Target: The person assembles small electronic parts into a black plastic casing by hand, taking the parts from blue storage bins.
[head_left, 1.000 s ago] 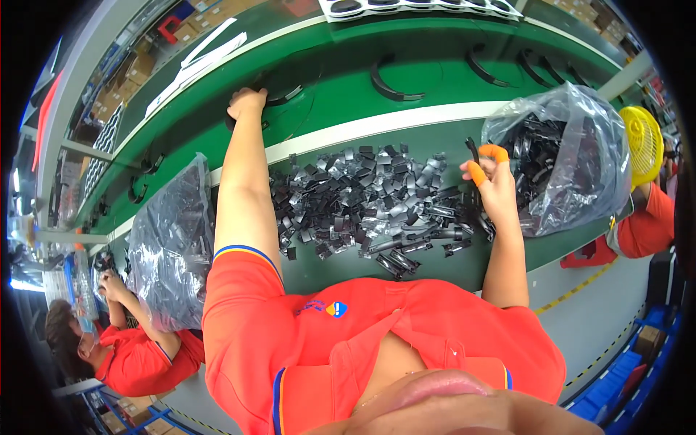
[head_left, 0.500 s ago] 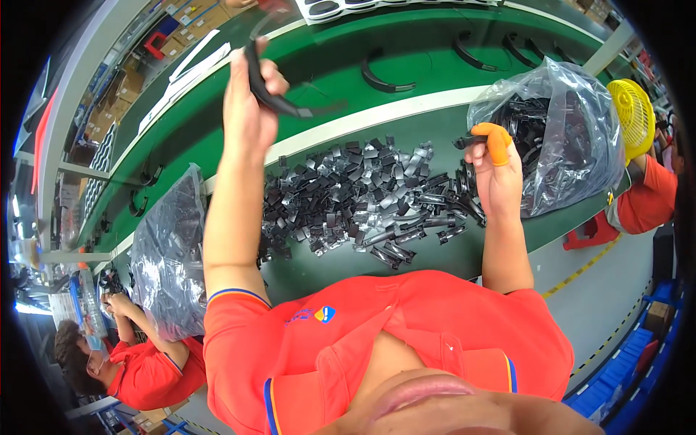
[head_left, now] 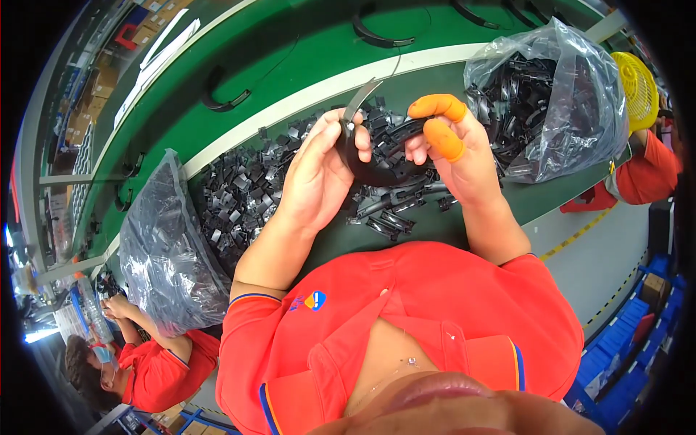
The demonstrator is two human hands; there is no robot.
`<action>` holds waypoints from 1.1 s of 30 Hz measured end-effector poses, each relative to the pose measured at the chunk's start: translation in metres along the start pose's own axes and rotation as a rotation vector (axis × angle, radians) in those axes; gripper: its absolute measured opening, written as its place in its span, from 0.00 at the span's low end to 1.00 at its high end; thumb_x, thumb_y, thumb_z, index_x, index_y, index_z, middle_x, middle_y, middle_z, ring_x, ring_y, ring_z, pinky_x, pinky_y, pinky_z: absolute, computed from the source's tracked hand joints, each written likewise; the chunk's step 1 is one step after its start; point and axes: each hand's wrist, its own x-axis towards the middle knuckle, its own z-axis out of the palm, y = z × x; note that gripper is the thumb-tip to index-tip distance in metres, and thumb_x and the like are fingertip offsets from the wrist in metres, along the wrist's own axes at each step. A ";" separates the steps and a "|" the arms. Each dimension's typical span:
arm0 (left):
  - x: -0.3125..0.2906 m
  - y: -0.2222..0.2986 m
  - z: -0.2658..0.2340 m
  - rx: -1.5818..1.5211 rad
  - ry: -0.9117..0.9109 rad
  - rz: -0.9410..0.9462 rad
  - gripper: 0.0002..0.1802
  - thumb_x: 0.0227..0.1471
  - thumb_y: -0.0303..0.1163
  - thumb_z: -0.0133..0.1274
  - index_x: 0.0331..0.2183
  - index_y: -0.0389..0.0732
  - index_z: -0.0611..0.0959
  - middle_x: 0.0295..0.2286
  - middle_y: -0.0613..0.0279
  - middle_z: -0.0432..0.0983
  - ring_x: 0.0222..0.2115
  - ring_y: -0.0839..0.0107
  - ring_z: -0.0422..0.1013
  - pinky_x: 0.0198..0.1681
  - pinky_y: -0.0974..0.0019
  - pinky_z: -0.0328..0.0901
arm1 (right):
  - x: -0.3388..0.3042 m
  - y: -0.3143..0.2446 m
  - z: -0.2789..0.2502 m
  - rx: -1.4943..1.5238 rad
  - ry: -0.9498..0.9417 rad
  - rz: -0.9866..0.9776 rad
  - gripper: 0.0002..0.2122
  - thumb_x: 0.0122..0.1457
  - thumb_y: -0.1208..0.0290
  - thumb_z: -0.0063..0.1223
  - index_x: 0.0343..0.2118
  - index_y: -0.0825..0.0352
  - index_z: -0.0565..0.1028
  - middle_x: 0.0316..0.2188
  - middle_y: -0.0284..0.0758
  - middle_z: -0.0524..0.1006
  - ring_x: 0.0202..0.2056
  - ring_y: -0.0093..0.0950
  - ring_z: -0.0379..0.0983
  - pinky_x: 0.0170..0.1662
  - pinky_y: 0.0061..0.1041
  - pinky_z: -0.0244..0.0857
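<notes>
In front of my chest, over the bench, my left hand (head_left: 319,167) grips a black curved headband (head_left: 368,172), like a headphone's. A grey metal strip sticks up from its upper left end. My right hand (head_left: 464,156), with orange finger cots on thumb and index finger, pinches a small black plastic part (head_left: 408,130) close to the headband's other end. Whether part and band touch is hidden by the fingers. Below both hands spreads a heap of small black pieces (head_left: 243,181), with longer black clip-like parts (head_left: 388,225) at its near side.
Clear plastic bags of black parts stand at right (head_left: 583,123) and left (head_left: 170,254). Beyond a pale rail runs a green conveyor belt (head_left: 290,76) carrying more headbands (head_left: 380,36). A yellow slatted fan-like thing (head_left: 634,90) stands far right. Red-sleeved co-workers sit left (head_left: 163,370) and right (head_left: 645,167).
My left hand has come back from over the belt with the headband, down beside my right hand. The right hand has moved left, still pinching the small black part. The view has shifted slightly.
</notes>
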 end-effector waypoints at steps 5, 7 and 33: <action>-0.002 -0.007 0.004 0.097 0.058 -0.024 0.17 0.58 0.40 0.36 0.42 0.39 0.68 0.21 0.68 0.65 0.24 0.76 0.60 0.33 0.71 0.57 | 0.000 0.008 0.001 -0.014 0.050 0.027 0.13 0.56 0.70 0.48 0.42 0.72 0.66 0.26 0.36 0.73 0.25 0.20 0.69 0.34 0.20 0.64; -0.003 -0.008 0.002 0.087 0.001 -0.023 0.19 0.56 0.43 0.41 0.42 0.39 0.69 0.22 0.67 0.67 0.25 0.77 0.62 0.32 0.76 0.58 | -0.001 0.011 0.002 0.005 0.045 0.006 0.13 0.56 0.71 0.49 0.42 0.72 0.66 0.26 0.36 0.73 0.25 0.20 0.69 0.34 0.19 0.64; -0.002 -0.008 0.001 0.206 -0.008 -0.128 0.19 0.54 0.43 0.45 0.38 0.37 0.72 0.20 0.67 0.67 0.22 0.79 0.60 0.29 0.76 0.56 | -0.002 0.007 -0.003 -0.120 0.051 0.002 0.19 0.60 0.61 0.40 0.45 0.74 0.68 0.39 0.41 0.74 0.39 0.26 0.71 0.43 0.24 0.64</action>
